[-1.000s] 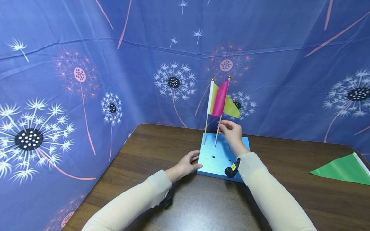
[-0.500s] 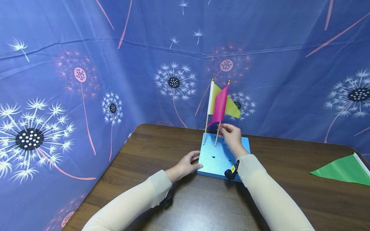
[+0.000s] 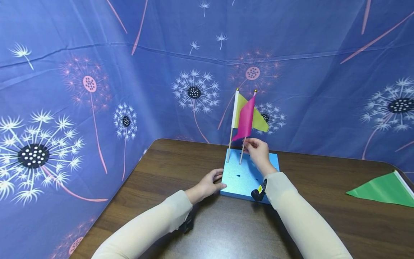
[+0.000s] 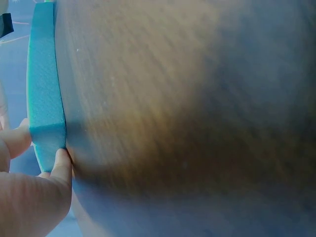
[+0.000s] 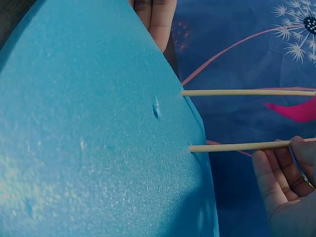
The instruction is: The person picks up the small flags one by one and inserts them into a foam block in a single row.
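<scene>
My right hand (image 3: 258, 153) pinches the wooden stick of a pink flag (image 3: 246, 118), whose lower end stands in a hole of a blue foam board (image 3: 237, 185). In the right wrist view, thumb and fingers hold that stick (image 5: 242, 146) some way above the board. A yellow-green flag (image 3: 260, 120) stands upright just to its left, its stick (image 3: 230, 144) in another hole and its cloth partly behind the pink one. With thumb and fingers my left hand (image 3: 207, 184) holds the board by its left edge; the left wrist view shows them at its corner (image 4: 47, 148).
A green flag (image 3: 381, 189) lies at the right of the brown wooden table (image 3: 181, 154), partly cut off by the frame. Further holes (image 3: 238, 176) show in the board. A blue curtain with dandelions (image 3: 155, 100) hangs behind and to the left.
The pink flag has sunk slightly, its cloth now hanging lower, and my right hand has come down a little with the stick. My left hand has not moved.
</scene>
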Demonstrator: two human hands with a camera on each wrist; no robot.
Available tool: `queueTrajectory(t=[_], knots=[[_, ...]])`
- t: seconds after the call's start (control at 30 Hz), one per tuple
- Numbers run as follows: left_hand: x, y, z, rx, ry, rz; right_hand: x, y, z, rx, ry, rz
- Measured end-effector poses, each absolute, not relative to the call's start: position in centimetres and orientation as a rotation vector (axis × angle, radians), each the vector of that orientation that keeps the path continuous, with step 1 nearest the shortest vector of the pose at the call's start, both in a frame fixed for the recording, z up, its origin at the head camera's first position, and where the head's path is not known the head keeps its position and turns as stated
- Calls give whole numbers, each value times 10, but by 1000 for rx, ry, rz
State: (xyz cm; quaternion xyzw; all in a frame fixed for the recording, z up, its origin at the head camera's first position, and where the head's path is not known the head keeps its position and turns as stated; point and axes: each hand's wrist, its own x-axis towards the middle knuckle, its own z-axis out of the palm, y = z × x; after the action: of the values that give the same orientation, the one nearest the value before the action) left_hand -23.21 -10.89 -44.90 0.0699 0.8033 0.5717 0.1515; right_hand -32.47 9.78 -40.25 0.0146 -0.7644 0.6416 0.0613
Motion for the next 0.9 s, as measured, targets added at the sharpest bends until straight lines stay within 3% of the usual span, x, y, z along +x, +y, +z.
queueTrajectory(t=[0.9], knots=[[-233, -109, -449, 208, 2276, 1666, -317, 133, -396, 106, -2435, 1801]])
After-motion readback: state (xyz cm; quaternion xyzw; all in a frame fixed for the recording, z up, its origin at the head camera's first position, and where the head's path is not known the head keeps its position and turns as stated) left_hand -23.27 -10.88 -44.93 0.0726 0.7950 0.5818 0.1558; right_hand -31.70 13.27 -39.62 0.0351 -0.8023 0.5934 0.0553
